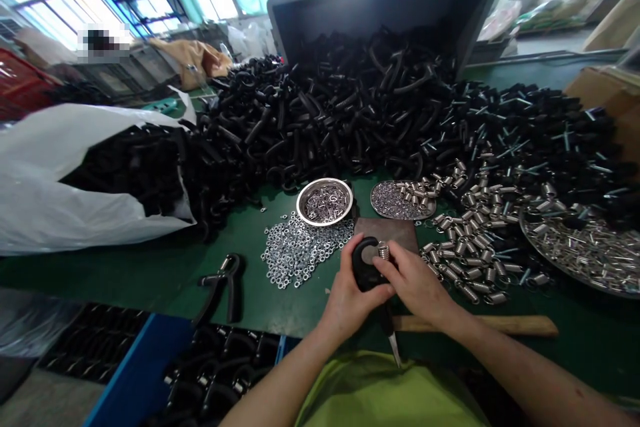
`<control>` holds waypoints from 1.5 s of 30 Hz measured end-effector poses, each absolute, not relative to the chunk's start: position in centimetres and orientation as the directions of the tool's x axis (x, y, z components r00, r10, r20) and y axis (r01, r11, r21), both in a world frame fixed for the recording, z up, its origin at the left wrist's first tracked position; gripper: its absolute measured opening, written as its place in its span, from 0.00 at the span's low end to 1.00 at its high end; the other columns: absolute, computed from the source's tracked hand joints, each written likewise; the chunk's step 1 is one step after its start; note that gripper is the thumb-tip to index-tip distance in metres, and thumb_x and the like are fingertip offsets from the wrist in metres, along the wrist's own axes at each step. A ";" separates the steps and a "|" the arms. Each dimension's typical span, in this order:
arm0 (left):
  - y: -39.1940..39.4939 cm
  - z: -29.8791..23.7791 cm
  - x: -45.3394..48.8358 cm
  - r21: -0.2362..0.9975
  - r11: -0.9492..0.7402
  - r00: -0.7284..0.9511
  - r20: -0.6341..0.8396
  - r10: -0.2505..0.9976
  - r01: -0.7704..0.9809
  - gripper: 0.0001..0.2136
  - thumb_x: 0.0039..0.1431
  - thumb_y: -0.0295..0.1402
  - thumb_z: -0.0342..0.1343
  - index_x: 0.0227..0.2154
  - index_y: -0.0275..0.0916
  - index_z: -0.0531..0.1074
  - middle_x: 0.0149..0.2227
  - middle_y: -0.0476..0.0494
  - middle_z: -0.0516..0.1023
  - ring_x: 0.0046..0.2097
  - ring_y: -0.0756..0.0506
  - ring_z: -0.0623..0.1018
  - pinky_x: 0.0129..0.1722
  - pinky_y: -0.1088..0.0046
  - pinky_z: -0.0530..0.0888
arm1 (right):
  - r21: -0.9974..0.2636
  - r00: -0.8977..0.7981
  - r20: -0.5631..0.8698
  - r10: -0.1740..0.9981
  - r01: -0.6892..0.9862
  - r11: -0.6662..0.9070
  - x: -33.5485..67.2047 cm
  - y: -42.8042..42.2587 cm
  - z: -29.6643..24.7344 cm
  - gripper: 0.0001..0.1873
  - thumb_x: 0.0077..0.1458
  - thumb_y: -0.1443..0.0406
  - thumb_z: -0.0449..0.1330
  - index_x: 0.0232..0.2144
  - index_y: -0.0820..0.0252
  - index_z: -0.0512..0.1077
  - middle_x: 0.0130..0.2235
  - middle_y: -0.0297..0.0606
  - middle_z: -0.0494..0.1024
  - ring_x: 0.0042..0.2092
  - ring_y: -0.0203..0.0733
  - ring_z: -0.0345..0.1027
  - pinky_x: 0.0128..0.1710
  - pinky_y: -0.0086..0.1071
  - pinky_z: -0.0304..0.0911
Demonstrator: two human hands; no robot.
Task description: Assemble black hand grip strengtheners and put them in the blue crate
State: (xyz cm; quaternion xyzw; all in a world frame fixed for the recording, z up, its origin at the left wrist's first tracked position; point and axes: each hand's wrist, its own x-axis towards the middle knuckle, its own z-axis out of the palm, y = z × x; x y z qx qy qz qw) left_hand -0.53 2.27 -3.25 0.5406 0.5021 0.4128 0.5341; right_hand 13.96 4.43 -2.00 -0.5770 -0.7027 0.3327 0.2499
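My left hand [353, 293] grips a curved black plastic handle [364, 265] low over a dark steel plate [397, 232]. My right hand [413, 283] lies across the handle's far side, fingertips pinching a short steel coil spring [383, 251] at its end. Part of the handle is hidden by my fingers. Beneath my hands, a pointed metal blade [393, 345] sticks out toward me. Past my right wrist lies a wooden tool handle [475, 325]. Many loose coil springs [470, 257] are scattered to the right of the plate.
A huge heap of black handles [350, 107] spills from a tipped grey bin [390, 7] and a white sack [60, 180]. Steel dishes [324, 201] hold small metal parts, loose steel nuts [295, 250] lie nearby, and an assembled black hand grip [223, 283] sits left, above a blue-edged crate [145, 363].
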 end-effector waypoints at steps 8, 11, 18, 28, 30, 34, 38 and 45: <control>2.9 -3.4 -0.9 0.973 -0.024 0.217 -0.026 0.976 0.228 0.39 0.40 0.32 0.66 0.55 0.45 0.52 0.45 0.45 0.71 0.42 0.45 0.74 0.41 0.69 0.70 | -0.404 -0.321 -0.030 0.946 0.870 0.283 13.7 4.9 -1.1 0.14 0.61 0.58 0.45 0.31 0.60 0.63 0.28 0.39 0.72 0.29 0.41 0.68 0.26 0.31 0.52; 3.6 -3.6 -0.7 0.973 -0.017 0.248 -0.043 0.968 0.232 0.37 0.39 0.30 0.66 0.53 0.45 0.54 0.44 0.46 0.71 0.40 0.46 0.74 0.40 0.71 0.70 | -0.378 -0.321 -0.070 0.945 0.885 0.273 13.7 5.5 -1.2 0.15 0.61 0.59 0.44 0.33 0.62 0.65 0.29 0.42 0.74 0.30 0.43 0.70 0.27 0.32 0.54; 7.4 -6.8 0.5 0.967 0.027 0.276 -0.099 0.956 0.253 0.37 0.38 0.32 0.67 0.52 0.43 0.57 0.42 0.46 0.72 0.39 0.45 0.74 0.41 0.69 0.69 | -0.230 -0.366 -0.195 0.910 0.919 0.320 15.0 9.6 -3.0 0.20 0.61 0.57 0.43 0.36 0.64 0.70 0.35 0.48 0.78 0.36 0.50 0.73 0.32 0.35 0.58; 16.7 -6.2 -6.7 0.732 -0.002 -0.093 0.089 0.992 0.681 0.03 0.49 0.29 0.58 0.28 0.41 0.75 0.35 0.42 0.73 0.44 0.40 0.71 0.50 0.64 0.64 | -0.151 -0.507 -0.057 0.860 0.856 0.495 10.9 16.9 -1.6 0.13 0.60 0.62 0.50 0.37 0.57 0.74 0.42 0.42 0.76 0.49 0.46 0.63 0.42 0.33 0.59; 18.1 -6.3 -7.8 0.610 0.056 -0.101 0.039 0.994 0.790 0.03 0.45 0.28 0.61 0.26 0.41 0.75 0.35 0.41 0.74 0.45 0.39 0.71 0.49 0.64 0.65 | -0.163 -0.540 -0.053 0.840 0.835 0.526 8.8 18.3 -1.8 0.13 0.59 0.64 0.51 0.35 0.58 0.75 0.42 0.42 0.76 0.51 0.46 0.61 0.44 0.33 0.58; 19.8 -7.2 -8.4 0.514 0.067 -0.068 -0.017 0.998 0.855 0.04 0.41 0.27 0.63 0.22 0.40 0.74 0.32 0.40 0.75 0.43 0.37 0.73 0.46 0.64 0.67 | -0.167 -0.552 -0.091 0.829 0.829 0.534 5.4 20.4 -2.7 0.12 0.58 0.64 0.54 0.37 0.65 0.75 0.43 0.48 0.75 0.51 0.49 0.62 0.47 0.39 0.59; 20.3 -8.0 -8.2 0.482 0.032 -0.034 -0.004 0.999 0.876 0.00 0.46 0.28 0.59 0.24 0.39 0.74 0.34 0.37 0.77 0.44 0.37 0.74 0.47 0.64 0.67 | -0.179 -0.532 -0.119 0.839 0.842 0.509 4.0 21.1 -4.0 0.17 0.58 0.60 0.55 0.46 0.63 0.68 0.48 0.44 0.70 0.47 0.44 0.66 0.46 0.44 0.63; 20.5 -7.9 -8.6 0.423 -0.039 0.049 -0.012 0.999 0.905 0.06 0.45 0.28 0.59 0.30 0.40 0.75 0.36 0.41 0.77 0.43 0.40 0.74 0.46 0.68 0.67 | -0.340 -0.529 -0.066 0.846 0.809 0.479 5.0 21.4 -5.0 0.10 0.57 0.65 0.55 0.38 0.67 0.71 0.42 0.46 0.75 0.45 0.46 0.68 0.45 0.39 0.61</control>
